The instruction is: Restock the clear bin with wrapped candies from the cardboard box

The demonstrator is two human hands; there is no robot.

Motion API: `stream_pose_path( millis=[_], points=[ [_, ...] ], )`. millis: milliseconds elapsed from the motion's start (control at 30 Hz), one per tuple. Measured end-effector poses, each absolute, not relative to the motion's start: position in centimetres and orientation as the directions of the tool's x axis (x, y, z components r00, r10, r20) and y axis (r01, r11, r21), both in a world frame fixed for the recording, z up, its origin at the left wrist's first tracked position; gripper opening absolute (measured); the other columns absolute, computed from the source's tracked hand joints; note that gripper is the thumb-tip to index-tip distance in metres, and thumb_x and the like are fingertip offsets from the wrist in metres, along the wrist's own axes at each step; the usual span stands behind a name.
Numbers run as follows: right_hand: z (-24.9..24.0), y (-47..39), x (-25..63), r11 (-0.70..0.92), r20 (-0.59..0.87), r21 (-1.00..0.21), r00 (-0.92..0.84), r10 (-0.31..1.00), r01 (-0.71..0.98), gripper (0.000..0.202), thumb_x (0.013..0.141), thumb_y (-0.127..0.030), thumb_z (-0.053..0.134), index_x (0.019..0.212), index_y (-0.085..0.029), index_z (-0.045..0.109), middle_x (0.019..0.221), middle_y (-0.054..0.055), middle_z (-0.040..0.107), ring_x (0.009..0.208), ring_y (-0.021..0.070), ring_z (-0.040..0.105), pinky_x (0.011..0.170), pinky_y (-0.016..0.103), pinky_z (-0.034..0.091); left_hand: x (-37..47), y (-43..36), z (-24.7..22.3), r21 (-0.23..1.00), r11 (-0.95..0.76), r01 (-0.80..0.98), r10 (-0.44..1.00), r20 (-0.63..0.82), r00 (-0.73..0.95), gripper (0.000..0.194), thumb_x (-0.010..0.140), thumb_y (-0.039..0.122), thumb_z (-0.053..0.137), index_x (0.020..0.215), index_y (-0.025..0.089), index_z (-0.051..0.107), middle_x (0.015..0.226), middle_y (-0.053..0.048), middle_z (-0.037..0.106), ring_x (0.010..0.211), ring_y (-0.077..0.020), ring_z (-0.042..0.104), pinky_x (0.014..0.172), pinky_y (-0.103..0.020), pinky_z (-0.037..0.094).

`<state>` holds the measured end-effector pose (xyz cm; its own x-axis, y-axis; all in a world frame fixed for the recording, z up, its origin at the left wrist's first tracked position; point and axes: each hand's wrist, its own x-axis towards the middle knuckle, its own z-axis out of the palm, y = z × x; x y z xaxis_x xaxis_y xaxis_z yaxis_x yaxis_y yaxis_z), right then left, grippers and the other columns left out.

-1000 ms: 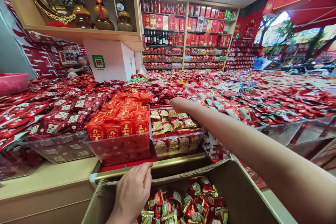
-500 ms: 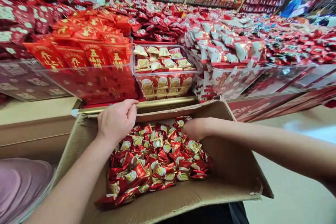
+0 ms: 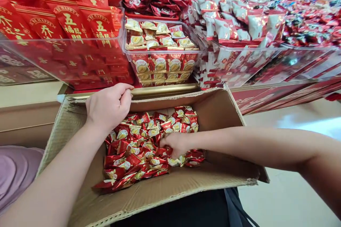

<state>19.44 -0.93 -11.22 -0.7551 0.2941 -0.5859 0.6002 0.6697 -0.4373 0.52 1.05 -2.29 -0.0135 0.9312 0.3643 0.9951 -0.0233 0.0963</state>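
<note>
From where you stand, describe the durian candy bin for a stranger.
Find the open cardboard box. Beyond its far edge, between BE HAPPY packets and red-white packets, sits a clear plastic bin. Unlike those neighbours, it holds candies labelled DURIAN.

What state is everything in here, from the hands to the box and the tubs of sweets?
Cardboard box: open-topped, edges frayed
Candies: wrapped, jumbled inside the box
Left hand: closed over the box's far edge
Right hand: down among the candies, fingers bent; grip unclear
Durian tub: lidless, full
Orange-red packet tub: lidless, heaped above the rim
</note>
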Motion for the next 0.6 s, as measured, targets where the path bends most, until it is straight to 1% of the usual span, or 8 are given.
stream_pose_path(
  millis=[167, 233, 267, 333, 367, 467, 533, 600],
  points=[
    [-9.3, 1.7, 19.4, 0.323, -0.542, -0.619, -0.687, 0.484, 0.716, 0.056, 0.059, -0.029, 0.062, 0.111, -0.017, 0.047, 0.099, 0.004, 0.059, 0.082, 0.0163, 0.056, 0.067, 0.022, 0.043, 0.3, 1.0, -2.5, 0.097, -0.025, 0.995, 0.931, 0.365, -0.012, 0.032, 0.084, 0.035, 0.03, 0.105, 0.03, 0.055, 0.087, 0.003, 0.069, 0.083, -0.0199, 0.062, 0.063, -0.027, 0.039],
    [-8.4, 2.4, 19.3, 0.262, -0.497, -0.665, -0.676, 0.544, 0.7, 0.06, 0.063, -0.032, 0.059, 0.118, -0.017, 0.04, 0.109, 0.005, 0.055, 0.088, 0.0158, 0.055, 0.072, 0.022, 0.043, 0.2, 1.0, -2.6, 0.095, -0.035, 0.995, 0.927, 0.375, -0.003, 0.032, 0.084, 0.035, 0.03, 0.104, 0.031, 0.055, 0.087, 0.003, 0.069, 0.082, -0.0213, 0.062, 0.062, -0.029, 0.039],
    [-7.9, 2.8, 19.2, 0.287, -0.467, -0.669, -0.689, 0.555, 0.685, 0.066, 0.064, -0.034, 0.059, 0.123, -0.016, 0.035, 0.116, 0.006, 0.051, 0.094, 0.0164, 0.053, 0.075, 0.022, 0.042, 0.1, 1.0, -2.6, 0.088, -0.035, 0.996, 0.926, 0.378, 0.0, 0.032, 0.084, 0.035, 0.03, 0.104, 0.031, 0.055, 0.087, 0.003, 0.069, 0.081, -0.0218, 0.062, 0.061, -0.029, 0.039],
    [-7.0, 3.5, 19.3, 0.413, -0.419, -0.591, -0.701, 0.576, 0.693, 0.076, 0.063, -0.036, 0.061, 0.127, -0.013, 0.028, 0.124, 0.011, 0.044, 0.103, 0.0194, 0.048, 0.081, 0.024, 0.04, 0.1, 1.1, -2.6, 0.07, -0.035, 0.997, 0.925, 0.381, 0.006, 0.031, 0.084, 0.034, 0.03, 0.103, 0.031, 0.055, 0.087, 0.003, 0.069, 0.08, -0.0226, 0.062, 0.06, -0.03, 0.039],
    [-6.7, 3.8, 19.5, 0.484, -0.424, -0.506, -0.694, 0.582, 0.714, 0.074, 0.063, -0.034, 0.062, 0.126, -0.012, 0.032, 0.123, 0.012, 0.045, 0.105, 0.0213, 0.047, 0.083, 0.026, 0.039, 0.1, 1.1, -2.5, 0.061, -0.035, 0.998, 0.924, 0.382, 0.009, 0.031, 0.084, 0.034, 0.031, 0.103, 0.031, 0.055, 0.086, 0.002, 0.069, 0.08, -0.0229, 0.063, 0.06, -0.03, 0.04],
    [-6.3, 4.2, 19.9, 0.646, -0.571, -0.229, -0.638, 0.517, 0.728, 0.035, 0.071, -0.024, 0.051, 0.103, -0.011, 0.056, 0.104, 0.013, 0.059, 0.092, 0.0241, 0.054, 0.076, 0.03, 0.042, 0.2, 1.0, -2.4, 0.041, -0.039, 0.998, 0.923, 0.384, 0.02, 0.031, 0.084, 0.034, 0.03, 0.102, 0.031, 0.055, 0.086, 0.001, 0.069, 0.079, -0.0232, 0.063, 0.058, -0.03, 0.04],
    [-6.9, 3.6, 20.1, 0.71, -0.683, -0.166, -0.599, 0.418, 0.684, 0.024, 0.071, -0.015, 0.047, 0.087, -0.009, 0.063, 0.09, 0.014, 0.064, 0.081, 0.0238, 0.058, 0.068, 0.031, 0.043, 0.3, 1.0, -2.3, 0.03, -0.029, 0.999, 0.925, 0.379, 0.015, 0.03, 0.084, 0.034, 0.03, 0.102, 0.032, 0.054, 0.085, 0.002, 0.069, 0.079, -0.0228, 0.063, 0.057, -0.03, 0.04],
    [-8.3, 2.3, 20.1, 0.73, -0.731, -0.186, -0.589, 0.344, 0.658, 0.021, 0.065, -0.007, 0.05, 0.08, -0.007, 0.065, 0.083, 0.015, 0.065, 0.077, 0.0236, 0.059, 0.065, 0.03, 0.044, 0.3, 1.0, -2.3, 0.034, -0.035, 0.999, 0.925, 0.38, 0.019, 0.03, 0.084, 0.034, 0.03, 0.102, 0.032, 0.054, 0.085, 0.003, 0.069, 0.079, -0.0218, 0.063, 0.057, -0.029, 0.039]
  ],
)
